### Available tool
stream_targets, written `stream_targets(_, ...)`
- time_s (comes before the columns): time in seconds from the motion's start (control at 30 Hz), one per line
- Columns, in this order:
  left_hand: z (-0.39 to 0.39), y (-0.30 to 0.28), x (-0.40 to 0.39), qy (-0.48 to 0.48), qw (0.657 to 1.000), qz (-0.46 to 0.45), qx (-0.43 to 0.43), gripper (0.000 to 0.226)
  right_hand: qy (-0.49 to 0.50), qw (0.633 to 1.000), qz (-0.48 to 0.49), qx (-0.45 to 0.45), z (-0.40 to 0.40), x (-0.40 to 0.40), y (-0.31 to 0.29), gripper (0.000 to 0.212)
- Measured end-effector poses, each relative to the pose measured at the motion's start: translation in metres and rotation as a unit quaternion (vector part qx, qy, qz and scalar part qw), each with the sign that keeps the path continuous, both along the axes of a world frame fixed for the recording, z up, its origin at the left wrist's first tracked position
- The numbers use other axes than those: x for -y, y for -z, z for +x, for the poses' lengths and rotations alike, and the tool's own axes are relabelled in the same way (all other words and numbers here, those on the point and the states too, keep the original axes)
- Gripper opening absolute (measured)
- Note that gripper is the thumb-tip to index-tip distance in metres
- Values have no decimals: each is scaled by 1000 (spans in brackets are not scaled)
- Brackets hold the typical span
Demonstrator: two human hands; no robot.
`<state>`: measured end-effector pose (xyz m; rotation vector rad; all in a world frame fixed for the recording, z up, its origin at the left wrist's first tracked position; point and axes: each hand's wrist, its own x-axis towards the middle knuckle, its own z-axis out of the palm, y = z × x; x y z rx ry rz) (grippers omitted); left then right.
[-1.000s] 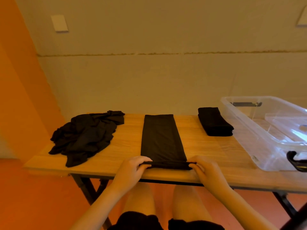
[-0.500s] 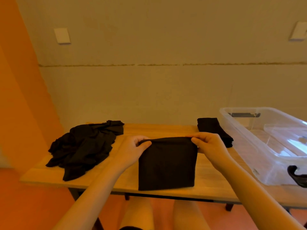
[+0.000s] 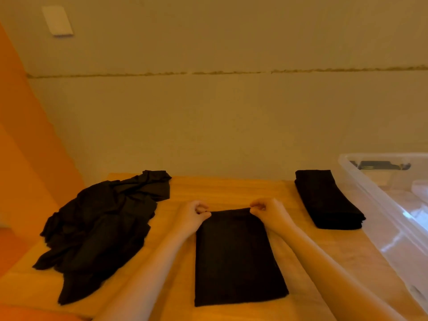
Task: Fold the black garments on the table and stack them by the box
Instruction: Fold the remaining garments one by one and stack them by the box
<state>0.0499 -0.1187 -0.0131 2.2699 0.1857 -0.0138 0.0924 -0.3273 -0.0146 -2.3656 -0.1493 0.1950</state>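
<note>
While both hands pinch its far edge, left hand & right hand at the corners, the folded black cloth lies flat on the surface, btwn the messy pile & folded stack by the clear box.

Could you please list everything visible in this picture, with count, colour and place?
folded garment: one, black, table centre, far corners pinched by both hands
garment pile: one heap, black, unfolded, table left
folded stack: one, black, table right, beside the box
box: one, clear plastic, dark handle, far right
table: one, light wood
wall plate: one, white, upper left wall
left hand: one, at garment's far left corner
right hand: one, at garment's far right corner
</note>
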Motion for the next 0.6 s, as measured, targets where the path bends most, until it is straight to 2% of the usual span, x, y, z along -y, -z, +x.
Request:
stream_targets(0.13,11,25,-12,-17,1000,0,3,19,-12,999,-33,14,4,0,17,41)
stream_targets(0.3,14,30,-16,-28,999,36,22,15,1,998,-22,52,5,0,22,28)
stream_targets(0.47,22,16,-17,-46,995,-10,93,7,-7,989,27,146,16,-8,2,23)
stream_targets(0.53,29,19,-18,-59,994,-1,88,8,-12,989,24,143,25,-16,1,22)
stream_targets(0.6,32,29,-18,-65,995,32,70,10,-5,995,16,98,31,-23,12,21)
